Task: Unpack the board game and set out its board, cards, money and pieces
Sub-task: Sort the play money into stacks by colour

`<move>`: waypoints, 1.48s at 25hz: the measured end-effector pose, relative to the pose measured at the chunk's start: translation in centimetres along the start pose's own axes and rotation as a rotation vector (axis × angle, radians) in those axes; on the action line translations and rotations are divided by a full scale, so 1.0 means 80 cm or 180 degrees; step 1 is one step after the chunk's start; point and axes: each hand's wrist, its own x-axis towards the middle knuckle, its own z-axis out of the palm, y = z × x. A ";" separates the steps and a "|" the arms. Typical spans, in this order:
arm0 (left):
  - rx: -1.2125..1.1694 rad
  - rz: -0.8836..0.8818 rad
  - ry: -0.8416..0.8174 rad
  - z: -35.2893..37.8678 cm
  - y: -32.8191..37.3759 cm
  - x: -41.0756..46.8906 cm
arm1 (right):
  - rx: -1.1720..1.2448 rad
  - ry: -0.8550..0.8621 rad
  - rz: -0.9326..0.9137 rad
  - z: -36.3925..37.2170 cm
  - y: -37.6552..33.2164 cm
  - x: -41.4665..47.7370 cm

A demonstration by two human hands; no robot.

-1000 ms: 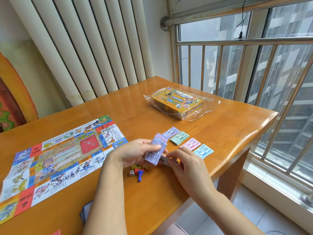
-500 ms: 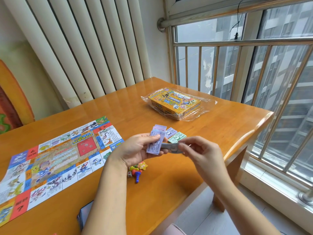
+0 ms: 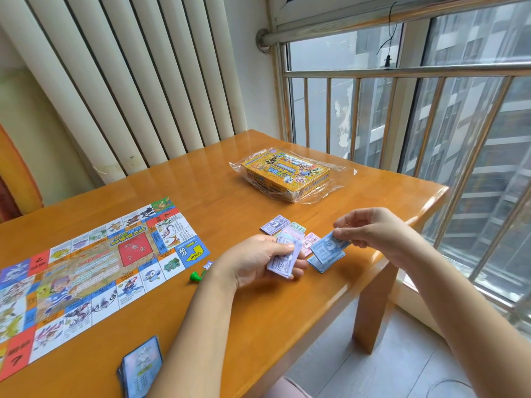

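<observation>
1. A wad of purple notes is gripped in the curled fingers of the left hand, above the near right of the surface.
2. One blue note is pinched between thumb and fingers of the right hand, just over a blue pile.
3. The board is spread at the left, with the card deck at the near edge.

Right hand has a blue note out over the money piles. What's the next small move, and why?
Probably lower the blue note onto the blue pile and let go. The right hand pinches it over that pile, the colours match, and the left hand holds more notes to sort.
</observation>
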 end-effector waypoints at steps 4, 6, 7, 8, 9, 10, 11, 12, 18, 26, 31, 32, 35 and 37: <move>-0.0053 -0.0104 -0.0037 0.007 -0.002 0.001 | -0.0582 -0.0110 0.0135 0.006 0.000 0.009; -0.0041 -0.0092 -0.0026 0.007 -0.002 0.003 | -0.0760 -0.0095 0.0092 0.010 0.001 0.012; -0.0024 -0.0088 -0.0018 0.007 -0.002 0.003 | -0.0811 -0.0084 0.0052 0.012 0.002 0.014; -0.0001 -0.0084 -0.0011 0.007 -0.002 0.004 | -0.0853 -0.0061 0.0013 0.013 0.002 0.014; 0.0015 -0.0083 -0.0011 0.008 -0.002 0.003 | -0.0907 -0.0017 -0.0022 0.014 0.003 0.014; 0.0018 -0.0086 -0.0009 0.008 -0.002 0.003 | -0.0994 0.0038 -0.0054 0.013 0.003 0.014; 0.0005 -0.0093 -0.0006 0.008 -0.002 0.003 | -0.1103 0.0085 -0.0079 0.012 0.003 0.013; -0.0012 -0.0103 -0.0003 0.008 -0.002 0.003 | -0.1209 0.0110 -0.0083 0.011 0.003 0.012; -0.0053 -0.0175 -0.0041 0.009 0.000 0.001 | -0.1684 0.0059 0.0010 0.012 0.003 0.006; 0.0047 0.0019 0.0044 0.003 0.001 -0.002 | -0.1286 0.0250 -0.0514 0.013 -0.006 -0.002; 0.0417 0.0911 0.0579 0.012 0.000 0.001 | -0.0465 -0.0235 -0.0682 0.035 -0.024 -0.014; 0.0491 0.1018 0.0594 0.014 0.000 0.001 | -0.0449 -0.0313 -0.0645 0.039 -0.024 -0.012; 0.0488 0.1168 0.0504 0.016 -0.001 0.003 | -0.0345 -0.0351 -0.0567 0.047 -0.021 -0.007; 0.0308 0.1102 0.0302 0.014 0.000 0.004 | -0.0210 -0.0181 -0.0591 0.047 -0.019 -0.004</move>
